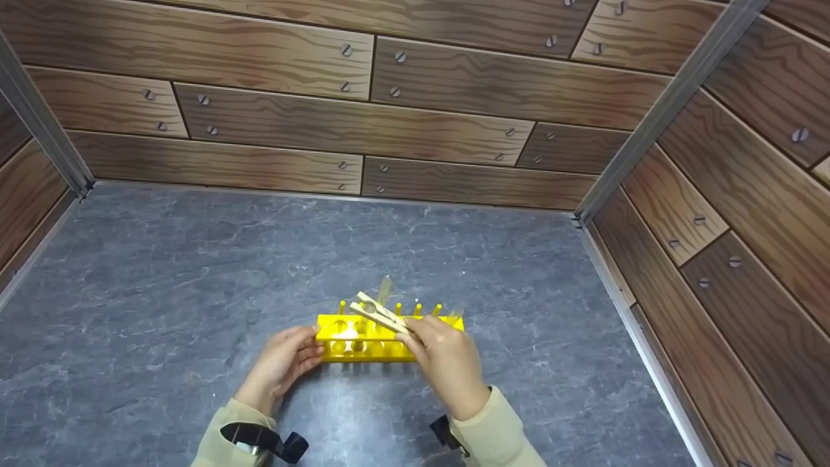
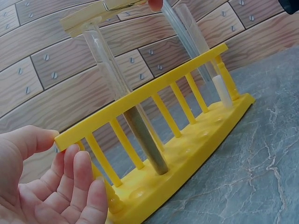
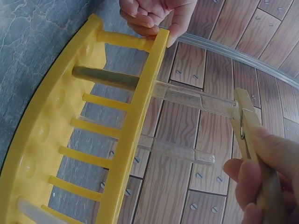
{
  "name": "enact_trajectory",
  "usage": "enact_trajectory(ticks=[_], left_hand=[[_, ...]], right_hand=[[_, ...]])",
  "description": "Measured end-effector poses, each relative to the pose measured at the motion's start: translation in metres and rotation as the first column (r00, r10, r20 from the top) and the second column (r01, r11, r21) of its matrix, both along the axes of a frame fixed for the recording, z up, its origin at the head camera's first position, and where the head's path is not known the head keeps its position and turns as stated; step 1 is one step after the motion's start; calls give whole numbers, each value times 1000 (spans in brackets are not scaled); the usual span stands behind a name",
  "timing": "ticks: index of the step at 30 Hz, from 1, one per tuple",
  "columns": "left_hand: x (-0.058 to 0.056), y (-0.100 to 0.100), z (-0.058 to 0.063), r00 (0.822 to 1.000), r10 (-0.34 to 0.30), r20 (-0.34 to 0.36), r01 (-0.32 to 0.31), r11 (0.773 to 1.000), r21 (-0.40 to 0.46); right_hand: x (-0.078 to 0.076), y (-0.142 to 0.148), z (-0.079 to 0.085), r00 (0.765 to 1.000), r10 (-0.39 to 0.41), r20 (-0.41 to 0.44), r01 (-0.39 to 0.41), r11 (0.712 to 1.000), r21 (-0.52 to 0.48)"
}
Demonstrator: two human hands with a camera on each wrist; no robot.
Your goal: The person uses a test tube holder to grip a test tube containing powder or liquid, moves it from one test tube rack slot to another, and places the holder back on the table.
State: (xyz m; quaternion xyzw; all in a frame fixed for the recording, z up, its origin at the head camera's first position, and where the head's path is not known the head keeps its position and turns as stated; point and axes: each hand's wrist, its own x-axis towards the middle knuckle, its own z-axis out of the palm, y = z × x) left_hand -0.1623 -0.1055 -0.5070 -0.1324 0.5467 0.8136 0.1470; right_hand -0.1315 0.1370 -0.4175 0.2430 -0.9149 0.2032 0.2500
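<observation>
A yellow test tube rack (image 2: 140, 94) stands on the grey surface. My left hand (image 1: 283, 360) pinches the left end of its top rail between thumb and fingers. In my right hand (image 1: 449, 357) is a wooden test tube clamp (image 3: 244, 105), gripped by its handle end. The clamp's jaws sit at the mouth of a glass test tube (image 2: 147, 144) with dark greyish-brown contents. That tube stands in the rack near the left hand, its lower end at the base.
A clear test tube (image 3: 187, 153) stands upside down on one of the rack's pegs. Toward the far end is a tube with white contents (image 2: 222, 91), beside another clear tube (image 2: 180, 23). Wood-patterned walls (image 1: 279, 117) enclose the grey marbled surface (image 1: 194, 259).
</observation>
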Motion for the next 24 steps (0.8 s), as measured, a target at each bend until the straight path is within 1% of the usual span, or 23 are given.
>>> enact_trajectory(ticks=[6, 11, 15, 24], left_hand=[[-1, 1, 1, 1000, -5, 1, 5, 1000, 1], [-1, 1, 2, 1000, -4, -6, 4, 1000, 5], [0, 0, 2, 1000, 7, 1, -7, 1000, 6], [1, -1, 0, 1000, 4, -3, -4, 1000, 11]], right_hand=[[-1, 0, 1, 1000, 7, 13, -7, 1000, 4], [-2, -1, 2, 1000, 14, -6, -14, 1000, -2], [-2, -2, 1, 1000, 27, -12, -27, 1000, -10], [-2, -3, 0, 1000, 19, -9, -19, 1000, -3]])
